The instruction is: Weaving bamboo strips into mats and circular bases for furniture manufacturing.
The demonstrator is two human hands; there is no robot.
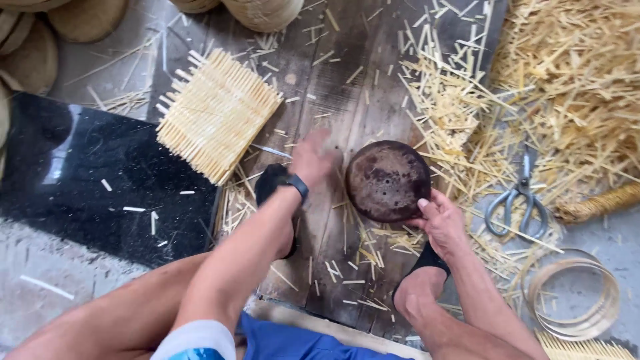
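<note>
A dark round disc (387, 180) with small holes lies on a worn wooden board (347, 87). My right hand (441, 223) grips the disc's near right edge, thumb on its rim. My left hand (312, 159), blurred, hovers just left of the disc with its fingers together and nothing in it; a dark band is on the wrist. A square woven mat of pale bamboo strips (215, 115) lies to the left of my left hand.
Scissors (519, 197) lie right of the disc amid bamboo offcuts (573, 87). A coiled bamboo hoop (575, 293) sits at lower right. A black stone slab (87, 180) is at left, round woven baskets (33, 40) at top left. My feet rest on the board.
</note>
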